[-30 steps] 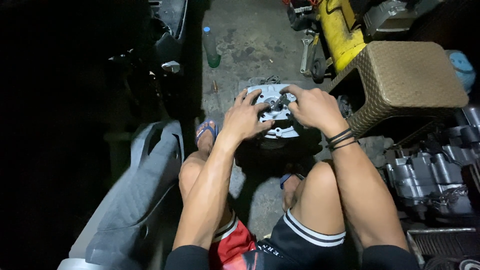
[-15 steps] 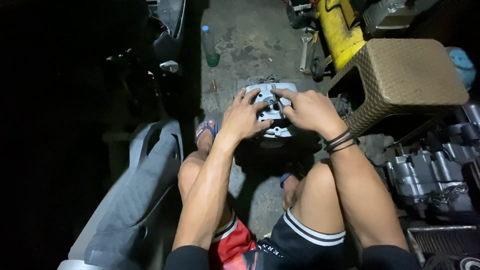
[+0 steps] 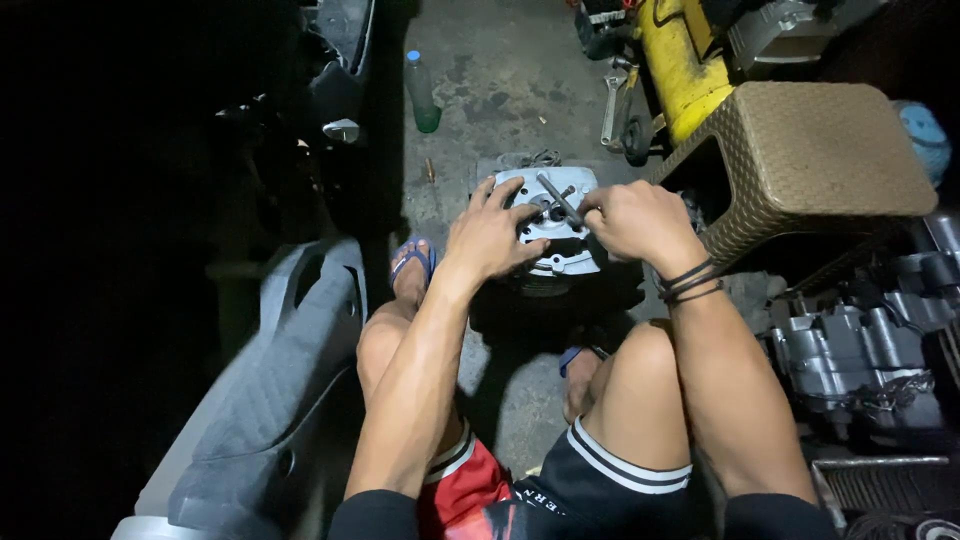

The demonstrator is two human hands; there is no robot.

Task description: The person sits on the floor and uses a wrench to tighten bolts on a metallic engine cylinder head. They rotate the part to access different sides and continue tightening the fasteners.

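Observation:
A grey metal engine cylinder head (image 3: 562,252) rests on a dark round base on the concrete floor between my feet. My left hand (image 3: 490,235) lies spread over its left side and steadies it. My right hand (image 3: 635,220) is closed around a thin dark metal rod tool (image 3: 558,198) that slants up and left across the top of the cylinder head. Black bands circle my right wrist.
A woven brown stool (image 3: 820,150) stands to the right, a yellow machine (image 3: 680,60) behind it. A green plastic bottle (image 3: 422,95) and a wrench (image 3: 610,100) sit farther off on the floor. Grey engine parts (image 3: 860,350) lie at right, a grey motorcycle seat (image 3: 270,390) at left.
My right hand has drawn the thin rod tool up so it now shows slanting over the cylinder head. The left hand stays in place on the part.

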